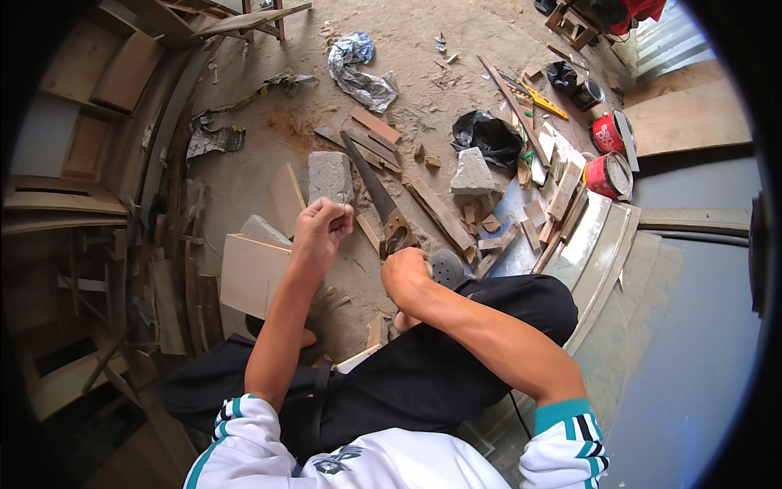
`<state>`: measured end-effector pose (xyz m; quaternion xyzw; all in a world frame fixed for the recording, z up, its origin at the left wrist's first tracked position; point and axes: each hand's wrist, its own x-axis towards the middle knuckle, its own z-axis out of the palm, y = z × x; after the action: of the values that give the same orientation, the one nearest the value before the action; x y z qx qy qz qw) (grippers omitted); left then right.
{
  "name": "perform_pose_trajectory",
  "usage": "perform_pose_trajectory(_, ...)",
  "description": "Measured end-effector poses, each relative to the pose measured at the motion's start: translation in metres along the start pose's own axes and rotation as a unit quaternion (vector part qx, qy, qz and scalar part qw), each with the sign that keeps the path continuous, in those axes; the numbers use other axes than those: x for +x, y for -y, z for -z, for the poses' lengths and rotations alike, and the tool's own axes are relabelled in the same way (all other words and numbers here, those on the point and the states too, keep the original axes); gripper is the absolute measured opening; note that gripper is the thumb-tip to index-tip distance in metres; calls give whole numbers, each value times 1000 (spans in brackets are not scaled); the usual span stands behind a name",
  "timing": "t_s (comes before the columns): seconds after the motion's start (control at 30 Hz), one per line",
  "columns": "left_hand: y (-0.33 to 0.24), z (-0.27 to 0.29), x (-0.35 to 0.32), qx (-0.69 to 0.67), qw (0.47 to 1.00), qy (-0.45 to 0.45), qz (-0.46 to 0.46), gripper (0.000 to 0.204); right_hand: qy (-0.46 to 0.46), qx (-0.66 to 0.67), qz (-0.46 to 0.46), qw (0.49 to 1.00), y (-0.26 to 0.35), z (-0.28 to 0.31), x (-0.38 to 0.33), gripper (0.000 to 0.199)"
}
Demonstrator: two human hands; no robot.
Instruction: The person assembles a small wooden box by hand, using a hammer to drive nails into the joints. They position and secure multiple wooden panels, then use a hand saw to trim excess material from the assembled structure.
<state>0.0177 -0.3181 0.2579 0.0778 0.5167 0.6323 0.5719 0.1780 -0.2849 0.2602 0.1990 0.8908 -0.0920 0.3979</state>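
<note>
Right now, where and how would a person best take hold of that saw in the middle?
Probably by the saw's wooden handle, coming from the person's near side. The handle end faces the person, right by the right hand, while the long, flat metal blade points away and narrows toward its tip, leaving the handle the thicker, safer part to grip.

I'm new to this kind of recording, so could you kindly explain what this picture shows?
There is no machine here: these are a person's own bare hands, seen from a camera worn on the head, looking down. Its wide lens bends straight edges. On the bare ground lie wood scraps, a grey block and a black bag. The left hand is closed, with nothing clearly visible inside. The right hand is curled by the handle of a saw; its grip is hidden.
</note>
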Motion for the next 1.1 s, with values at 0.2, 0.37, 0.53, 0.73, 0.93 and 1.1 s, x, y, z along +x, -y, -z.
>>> perform_pose_trajectory(0.2,12,28,-23,68,997,-42,19,9,6,-31,34,999,4,-14,3,19)
perform_pose_trajectory(0.37,-9,20,-32,164,984,-59,-30,20,208,-141,2,968,40,30,46,11)
perform_pose_trajectory(0.53,-73,8,-35,354,924,-91,-116,25,98,-104,26,989,43,92,22,12)
perform_pose_trajectory(0.73,-144,2,-12,561,810,-76,-152,25,-136,87,0,987,13,100,-12,28)
perform_pose_trajectory(0.93,-134,-6,39,794,562,-43,-228,25,-123,88,-42,988,-40,78,-58,30)
perform_pose_trajectory(1.1,-90,-65,49,905,388,45,-167,22,-115,104,-140,978,-84,64,-104,30)
